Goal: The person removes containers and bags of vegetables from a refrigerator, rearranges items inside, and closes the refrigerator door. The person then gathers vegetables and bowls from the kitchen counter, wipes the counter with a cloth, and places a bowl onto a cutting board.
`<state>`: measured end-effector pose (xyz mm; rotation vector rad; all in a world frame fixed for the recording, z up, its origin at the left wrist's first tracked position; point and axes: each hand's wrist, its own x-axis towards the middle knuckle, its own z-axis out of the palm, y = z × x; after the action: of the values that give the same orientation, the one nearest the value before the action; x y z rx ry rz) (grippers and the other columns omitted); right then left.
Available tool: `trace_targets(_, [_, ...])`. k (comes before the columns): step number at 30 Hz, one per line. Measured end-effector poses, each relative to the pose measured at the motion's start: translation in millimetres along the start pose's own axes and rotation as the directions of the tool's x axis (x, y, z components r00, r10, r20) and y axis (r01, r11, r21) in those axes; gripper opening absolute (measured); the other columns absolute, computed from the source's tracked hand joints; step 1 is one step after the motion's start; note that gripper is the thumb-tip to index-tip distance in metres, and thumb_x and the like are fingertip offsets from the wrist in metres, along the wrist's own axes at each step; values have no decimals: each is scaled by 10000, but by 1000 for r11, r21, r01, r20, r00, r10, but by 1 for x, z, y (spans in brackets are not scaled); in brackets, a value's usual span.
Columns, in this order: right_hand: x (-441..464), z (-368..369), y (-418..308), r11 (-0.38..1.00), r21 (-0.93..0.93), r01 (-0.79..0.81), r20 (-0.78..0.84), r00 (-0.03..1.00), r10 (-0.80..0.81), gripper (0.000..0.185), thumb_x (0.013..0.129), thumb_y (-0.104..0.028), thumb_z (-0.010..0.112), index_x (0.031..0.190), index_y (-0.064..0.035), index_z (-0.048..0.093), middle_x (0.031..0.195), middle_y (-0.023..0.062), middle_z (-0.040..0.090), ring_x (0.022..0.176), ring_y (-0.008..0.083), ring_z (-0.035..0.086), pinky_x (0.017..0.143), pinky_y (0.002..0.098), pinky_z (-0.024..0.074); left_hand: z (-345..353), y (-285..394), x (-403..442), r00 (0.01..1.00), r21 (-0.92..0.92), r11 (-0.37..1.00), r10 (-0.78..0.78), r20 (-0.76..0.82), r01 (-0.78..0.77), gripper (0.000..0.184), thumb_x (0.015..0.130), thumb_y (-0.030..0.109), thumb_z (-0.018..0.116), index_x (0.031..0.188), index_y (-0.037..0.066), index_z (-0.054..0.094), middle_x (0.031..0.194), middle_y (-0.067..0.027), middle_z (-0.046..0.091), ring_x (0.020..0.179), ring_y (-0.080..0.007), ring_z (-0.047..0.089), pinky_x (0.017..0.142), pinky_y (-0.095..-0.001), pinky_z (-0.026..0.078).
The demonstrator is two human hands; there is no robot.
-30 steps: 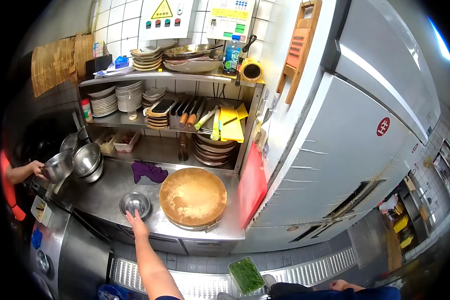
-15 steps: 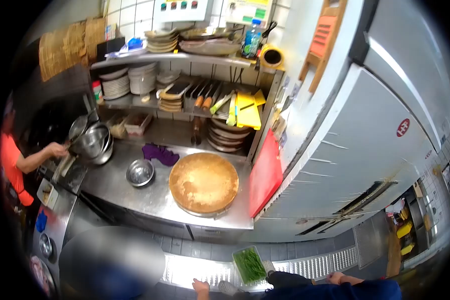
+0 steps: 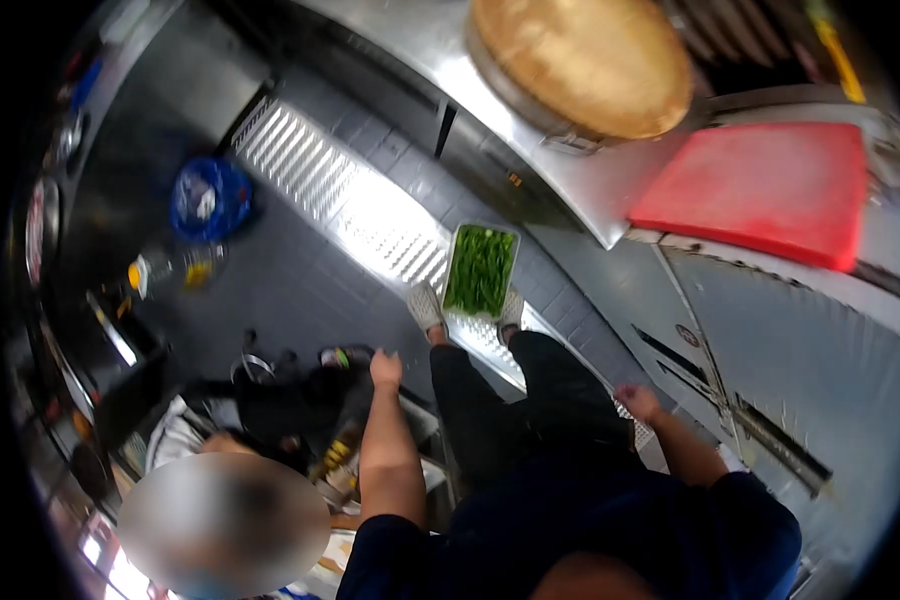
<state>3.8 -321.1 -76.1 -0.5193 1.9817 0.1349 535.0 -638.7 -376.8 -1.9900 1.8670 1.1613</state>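
A rectangular tray (image 3: 452,290) of long green vegetables (image 3: 480,270) rests on the floor between my two shoes. It lies partly on the metal drain grating. My left hand (image 3: 386,368) hangs in front of me, below and left of the tray, with nothing in it; its fingers look loosely apart. To the right of my legs, my right hand (image 3: 638,402) hangs beside the grey fridge front, its fingers slightly bent and holding nothing that I can see. Neither hand touches the tray.
A steel counter (image 3: 600,190) with a round wooden chopping block (image 3: 590,60) stands ahead. A red board (image 3: 760,190) leans beside the fridge (image 3: 810,350). On the left are a blue bag (image 3: 210,200), a clear bottle (image 3: 160,272) and another person (image 3: 300,400) close by.
My view has tilted down and turned, so the tray, my legs and both arms show more fully. The shelves have left view. Both hands stay low and empty.
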Motion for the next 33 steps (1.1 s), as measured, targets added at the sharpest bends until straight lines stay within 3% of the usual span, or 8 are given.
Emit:
trace_targets(3, [104,3,3,986,-96,134,22,991,-133,355,977,-359,643,1023,-10,683,936,167,735,865,234,701,773,376,534,5,58,-7,1000,82,997,-9,20,7,411,879,249,690,1169,-40,657,1133,-269,688,1108,-428,644,946,-455,512])
trace_targets(8, [228,32,-77,969,-169,180,32,984,-177,351,953,-357,633,1125,-63,714,1012,219,718,974,368,694,837,420,547,97,109,13,939,-314,885,-330,95,343,378,868,233,630,1153,-10,680,1107,-261,700,1100,-417,654,938,-446,515])
trace_targets(10, [284,62,-91,979,-118,168,-8,985,-170,349,944,-322,640,1143,-44,709,1018,210,728,966,340,705,841,404,545,151,103,34,924,-342,859,-348,158,382,396,862,235,627,1172,-5,679,1120,-259,700,1107,-412,654,949,-444,512])
trace_targets(12, [349,99,-88,991,44,124,-12,992,-124,302,966,-259,648,1124,-4,684,909,72,716,842,187,680,755,319,530,207,86,48,915,-296,872,-330,232,390,423,858,239,636,1202,-5,673,1139,-255,699,1120,-404,653,964,-440,507])
trace_targets(16, [456,154,-94,926,372,-68,50,997,53,325,979,-173,606,1274,-37,609,1067,60,690,916,172,677,786,297,540,258,94,77,855,-333,790,-442,271,515,467,867,262,661,1233,-26,634,1191,-254,689,1136,-395,653,998,-425,486])
trace_targets(19, [508,179,-133,814,571,-105,-41,987,157,432,976,-160,585,1377,-30,487,1162,94,666,950,209,682,801,328,554,360,40,111,902,-750,503,-274,333,429,508,940,177,610,1403,3,496,1255,-161,644,1138,-301,638,900,-396,572])
trace_targets(22, [568,192,-148,758,646,-92,-58,984,169,434,947,-152,596,1350,-21,504,1160,110,666,997,220,671,815,345,558,326,67,131,782,-805,101,-334,526,584,466,947,86,574,1389,-17,467,1221,-177,624,1082,-284,650,867,-373,615])
trace_targets(33, [585,171,-168,848,524,79,-72,996,-48,147,825,-33,649,950,-107,675,900,-20,681,810,107,612,664,278,497,347,35,146,768,-767,53,-58,637,640,497,859,-29,499,1341,-112,415,1127,-233,593,920,-360,687,697,-456,664])
